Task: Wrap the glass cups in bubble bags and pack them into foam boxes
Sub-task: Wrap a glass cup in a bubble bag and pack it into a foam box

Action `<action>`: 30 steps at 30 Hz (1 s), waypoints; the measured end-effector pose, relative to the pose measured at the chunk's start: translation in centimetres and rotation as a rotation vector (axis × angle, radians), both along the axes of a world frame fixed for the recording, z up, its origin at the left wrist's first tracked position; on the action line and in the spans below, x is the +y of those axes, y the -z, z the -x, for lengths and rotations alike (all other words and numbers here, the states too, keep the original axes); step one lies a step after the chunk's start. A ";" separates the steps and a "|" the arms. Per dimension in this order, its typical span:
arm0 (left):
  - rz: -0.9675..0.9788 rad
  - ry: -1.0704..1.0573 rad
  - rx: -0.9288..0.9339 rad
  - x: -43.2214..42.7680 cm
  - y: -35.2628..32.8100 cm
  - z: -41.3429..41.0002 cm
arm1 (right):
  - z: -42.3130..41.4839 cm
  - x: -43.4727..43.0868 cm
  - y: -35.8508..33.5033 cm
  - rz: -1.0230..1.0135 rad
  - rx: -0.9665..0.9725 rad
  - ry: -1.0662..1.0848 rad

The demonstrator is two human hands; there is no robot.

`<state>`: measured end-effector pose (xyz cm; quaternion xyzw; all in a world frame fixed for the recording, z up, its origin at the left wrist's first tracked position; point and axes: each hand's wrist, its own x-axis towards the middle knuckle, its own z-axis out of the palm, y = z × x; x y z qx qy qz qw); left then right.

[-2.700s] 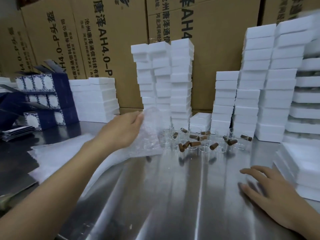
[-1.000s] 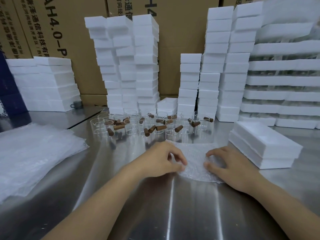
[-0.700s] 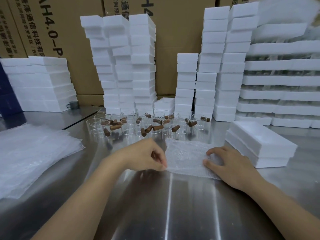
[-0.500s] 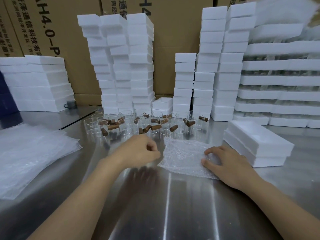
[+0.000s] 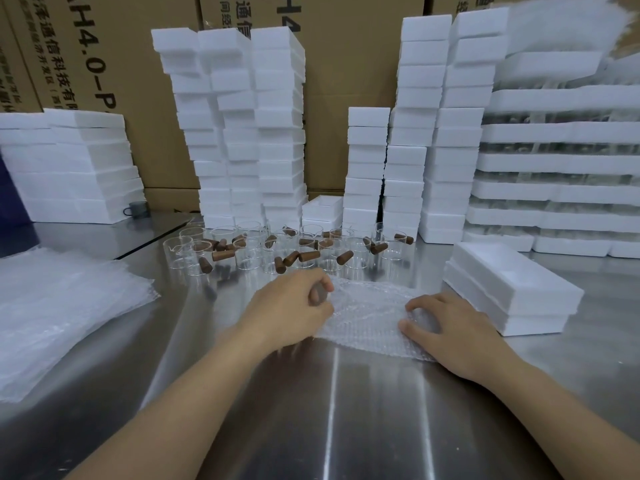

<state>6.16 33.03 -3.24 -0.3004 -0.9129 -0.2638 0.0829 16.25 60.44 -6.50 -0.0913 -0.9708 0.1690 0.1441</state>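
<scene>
Glass cups [image 5: 284,247] stand in a loose cluster on the steel table [image 5: 346,410], just beyond both hands and in front of the foam stacks [image 5: 242,133]. None is held and none in view is wrapped. Walls are thin and clear. Judgement: light, rigid, brittle and slick to bare fingers, and they will chip if knocked together. Brown stubs [image 5: 308,255] lie among and across the cups; cannot tell whether they are fixed handles or loose plugs. Best hold is probably around the body from above, lifting one clear of its neighbours without dragging. One bag [image 5: 367,313] of bubble film lies flat on the table between the hands. It is soft, limp and nearly weightless, and will likely slide on the steel unless pinned. Left hand [image 5: 287,310] sits at the bag's left edge with fingers curled, thumb and forefinger apparently pinching that edge. Right hand [image 5: 450,327] rests on the bag's right part, fingers arched and slightly spread, tips pressing it down. Step in hand, as judged: opening the bag's mouth, so take it by one layer at the edge. Spare bags [image 5: 62,306] lie heaped at far left. A foam box [image 5: 512,289], top of a stack of two, sits just beside the right hand. It is light and dents easily, so grip it by the sides.
</scene>
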 end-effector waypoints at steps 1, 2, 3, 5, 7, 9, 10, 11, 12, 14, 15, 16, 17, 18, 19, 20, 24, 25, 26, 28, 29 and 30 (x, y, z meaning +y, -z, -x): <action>-0.035 0.030 0.034 0.3 0.4 0.0 | 0.0 0.0 0.0 -0.001 -0.001 0.001; -0.029 0.080 0.037 0.5 0.8 0.1 | 0.0 0.0 0.0 -0.002 0.000 0.001; 0.018 0.138 0.024 0.7 1.3 0.2 | 0.0 0.0 0.0 -0.001 0.000 0.000; 0.181 0.203 -0.010 0.9 2.0 0.7 | 0.0 -0.1 0.0 0.004 0.000 -0.001; 0.314 0.177 -0.047 0.9 2.3 1.4 | 0.0 -0.1 0.0 0.003 -0.001 -0.003; 0.371 0.136 -0.107 0.6 2.2 1.9 | 0.1 0.0 0.0 -0.003 -0.003 -0.002; 0.389 0.126 -0.134 0.4 2.1 2.2 | 0.1 0.0 0.0 -0.004 -0.003 -0.002; 0.408 0.121 -0.154 0.1 2.1 2.4 | 0.1 0.0 0.0 -0.004 -0.004 -0.003; 0.421 0.120 -0.171 -0.2 2.0 2.6 | 0.1 0.0 0.0 -0.003 -0.004 -0.004; 0.438 0.122 -0.201 -0.5 1.8 2.9 | 0.1 0.0 0.0 -0.002 -0.005 -0.006; 0.445 0.124 -0.212 -0.6 1.8 2.9 | 0.1 0.1 0.0 -0.002 -0.006 -0.008; 0.439 0.125 -0.217 -0.7 1.8 2.9 | 0.2 0.1 0.1 -0.002 -0.007 -0.009; 0.408 0.124 -0.217 -0.7 1.8 2.9 | 0.2 0.1 0.1 0.000 -0.008 -0.010; 0.351 0.122 -0.220 -0.7 1.7 2.9 | 0.2 0.2 0.1 0.002 -0.007 -0.010; 0.277 0.120 -0.231 -0.8 1.6 2.9 | 0.2 0.2 0.1 0.003 -0.008 -0.010; 0.211 0.120 -0.251 -1.0 1.5 2.9 | 0.2 0.3 0.1 0.002 -0.010 -0.010; 0.314 0.136 -0.317 -1.6 1.2 3.5 | 0.3 0.3 0.0 0.005 -0.015 -0.018; 0.295 0.135 -0.351 -1.8 1.0 3.5 | 0.3 0.3 0.0 0.006 -0.015 -0.020; 0.225 0.132 -0.378 -1.9 0.8 3.6 | 0.3 0.4 0.0 0.004 -0.018 -0.022; 0.059 0.116 -0.355 -1.8 1.0 3.6 | 0.3 0.4 0.0 -0.002 -0.024 -0.023; 0.001 0.104 -0.320 -1.6 1.1 3.5 | 0.3 0.4 0.0 -0.002 -0.026 -0.023; -0.035 0.098 -0.288 -1.3 1.2 3.3 | 0.2 0.5 0.0 0.000 -0.029 -0.022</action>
